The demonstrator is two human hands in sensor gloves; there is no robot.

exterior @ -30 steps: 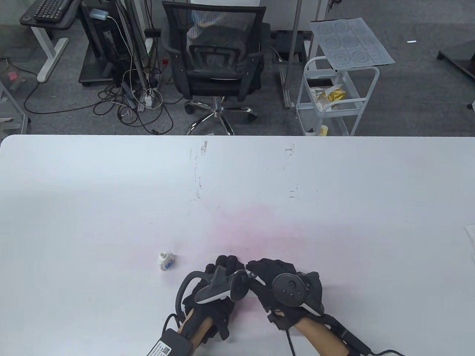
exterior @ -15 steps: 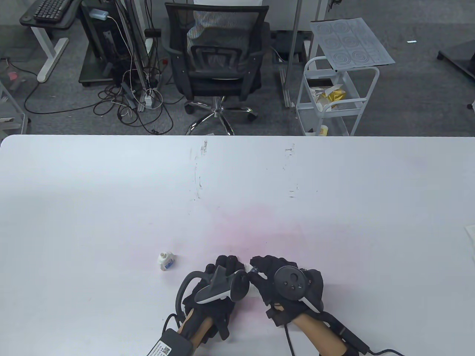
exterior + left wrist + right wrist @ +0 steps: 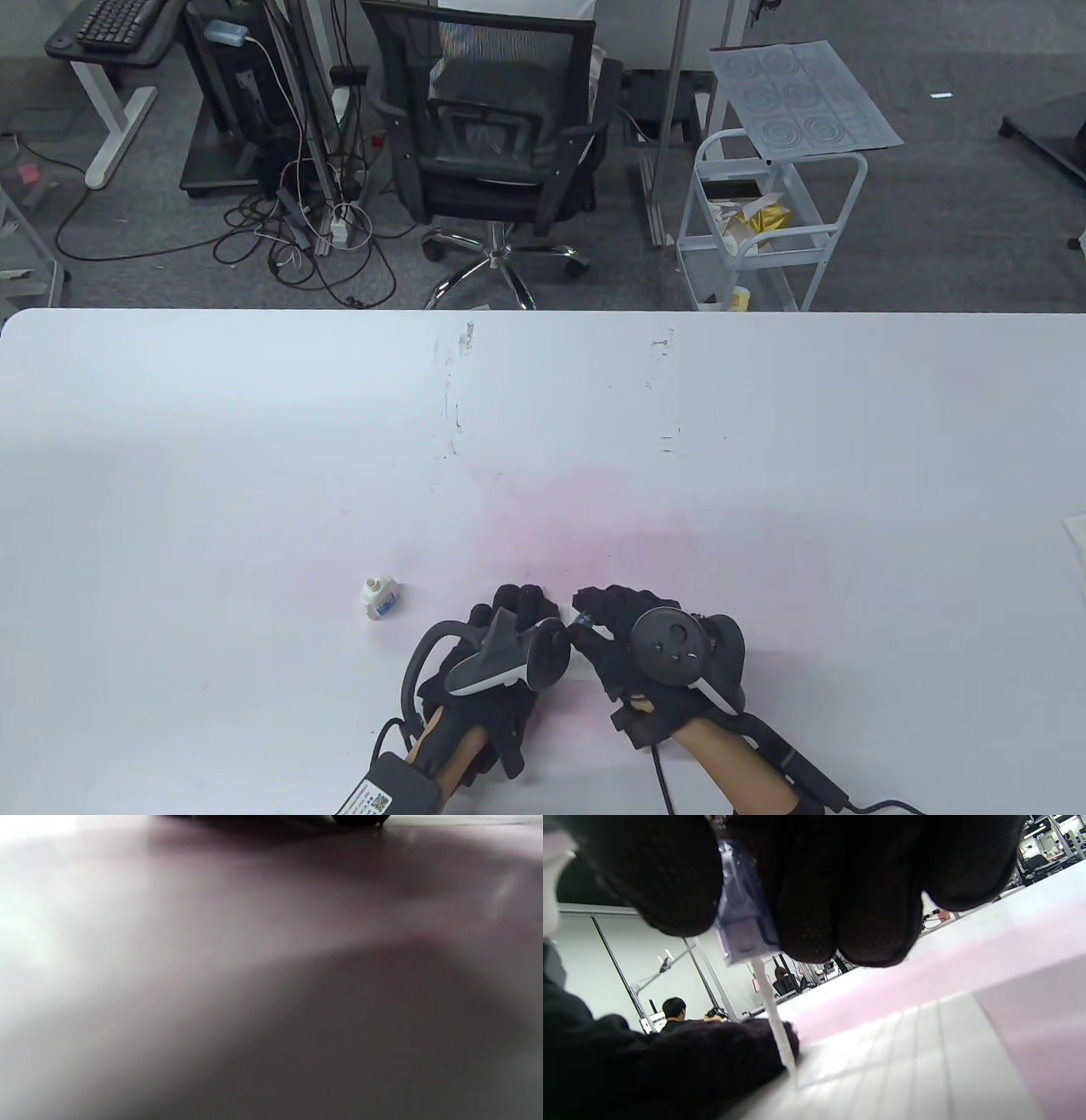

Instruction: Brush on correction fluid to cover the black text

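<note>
The correction fluid bottle (image 3: 380,598) is standing uncapped on the white table (image 3: 764,441), just left of the hands. To its right, the left hand (image 3: 496,658) is lying on the paper (image 3: 903,1052); whether its fingers are flat or curled cannot be told. Right beside it, the right hand (image 3: 640,654) is pinching the brush cap (image 3: 742,921), its white brush tip (image 3: 787,1063) touching the paper.
</note>
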